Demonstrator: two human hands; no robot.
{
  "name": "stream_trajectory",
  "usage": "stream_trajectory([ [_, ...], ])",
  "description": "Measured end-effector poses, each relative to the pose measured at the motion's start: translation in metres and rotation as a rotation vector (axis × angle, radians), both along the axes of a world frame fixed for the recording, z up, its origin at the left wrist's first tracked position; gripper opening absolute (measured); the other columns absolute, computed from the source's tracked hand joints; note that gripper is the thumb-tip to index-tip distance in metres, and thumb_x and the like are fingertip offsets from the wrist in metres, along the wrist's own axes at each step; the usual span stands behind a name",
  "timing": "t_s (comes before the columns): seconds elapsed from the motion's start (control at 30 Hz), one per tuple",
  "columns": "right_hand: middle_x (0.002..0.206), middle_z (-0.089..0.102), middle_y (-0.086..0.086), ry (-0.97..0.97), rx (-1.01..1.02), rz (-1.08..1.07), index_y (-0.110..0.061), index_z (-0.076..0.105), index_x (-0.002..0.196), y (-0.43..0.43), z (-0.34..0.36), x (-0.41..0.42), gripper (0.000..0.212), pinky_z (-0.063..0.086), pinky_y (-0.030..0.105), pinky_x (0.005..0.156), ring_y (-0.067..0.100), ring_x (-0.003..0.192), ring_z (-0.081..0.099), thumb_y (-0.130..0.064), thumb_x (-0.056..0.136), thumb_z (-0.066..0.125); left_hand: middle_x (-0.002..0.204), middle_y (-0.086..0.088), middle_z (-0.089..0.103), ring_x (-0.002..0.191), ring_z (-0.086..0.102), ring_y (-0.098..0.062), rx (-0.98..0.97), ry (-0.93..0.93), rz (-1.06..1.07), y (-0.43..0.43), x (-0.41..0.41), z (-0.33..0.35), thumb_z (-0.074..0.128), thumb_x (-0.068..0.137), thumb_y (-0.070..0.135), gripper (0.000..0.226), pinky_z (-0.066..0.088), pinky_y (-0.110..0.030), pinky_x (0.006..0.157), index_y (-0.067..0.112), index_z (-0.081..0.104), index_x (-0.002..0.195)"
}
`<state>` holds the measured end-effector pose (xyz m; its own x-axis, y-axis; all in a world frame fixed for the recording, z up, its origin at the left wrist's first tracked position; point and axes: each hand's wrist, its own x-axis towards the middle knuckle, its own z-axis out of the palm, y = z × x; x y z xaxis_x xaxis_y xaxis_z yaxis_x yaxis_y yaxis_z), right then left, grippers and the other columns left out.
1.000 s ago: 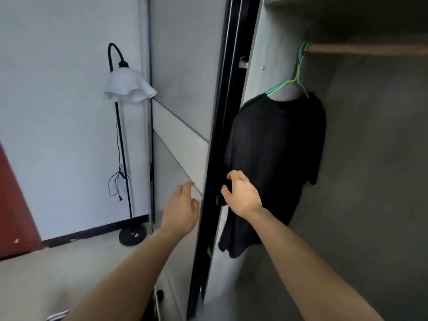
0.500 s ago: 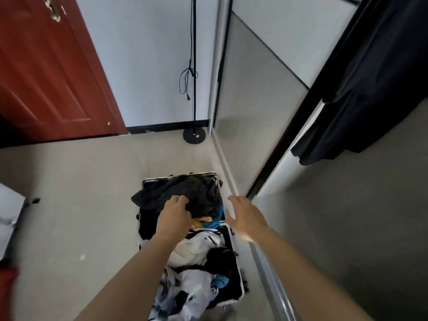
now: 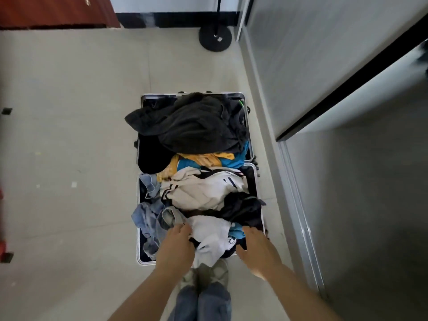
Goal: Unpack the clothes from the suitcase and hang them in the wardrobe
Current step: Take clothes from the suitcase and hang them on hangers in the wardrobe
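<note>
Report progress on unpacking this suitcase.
Done: no hung clothes show here. In hand: the left hand and right hand reach to the pile either side of the white garment, nothing lifted. Left: both suitcase halves heaped with clothes.
</note>
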<state>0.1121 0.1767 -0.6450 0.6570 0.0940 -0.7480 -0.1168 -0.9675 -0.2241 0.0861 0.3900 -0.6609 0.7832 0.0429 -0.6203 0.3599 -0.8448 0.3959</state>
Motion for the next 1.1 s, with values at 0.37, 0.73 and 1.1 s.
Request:
stream_trajectory([
  [0.37,0.146,0.036,0.003,0.044,0.001,0.188,-0.017,0.024,0.148,0.008,-0.199,-0.011,0.071,0.035,0.034,0.105,0.024,0.136,0.034,-0.04,0.091,0.058,0.162,0.005,0.002,0.147,0.013,-0.017,-0.004,0.117,-0.141,-0.039,-0.016,-0.185,0.042,0.097,0.016,0.068,0.026,-0.025,0.112,0.018,0.007,0.155],
  [0.73,0.109,0.064,0.001,0.05,0.374,-0.635,-0.015,0.065,0.106,0.035,-0.241,-0.01,0.033,0.045,0.033,0.086,0.024,0.106,0.057,-0.01,0.088,0.037,0.159,0.003,0.011,0.146,0.01,-0.015,-0.091,0.075,0.006,-0.05,-0.026,-0.235,0.055,0.095,0.03,0.078,0.028,-0.027,0.112,0.023,0.005,0.154],
  [1.1,0.11,0.067,0.001,0.345,0.761,-0.986,-0.019,0.069,0.103,0.023,-0.188,0.022,0.043,0.05,0.016,0.072,0.011,0.089,0.064,0.004,0.068,0.059,0.089,-0.007,0.058,0.082,0.053,-0.025,-0.45,0.168,1.29,-0.025,0.011,-0.178,0.044,0.096,0.026,0.026,0.048,-0.04,0.078,0.007,0.059,0.106],
])
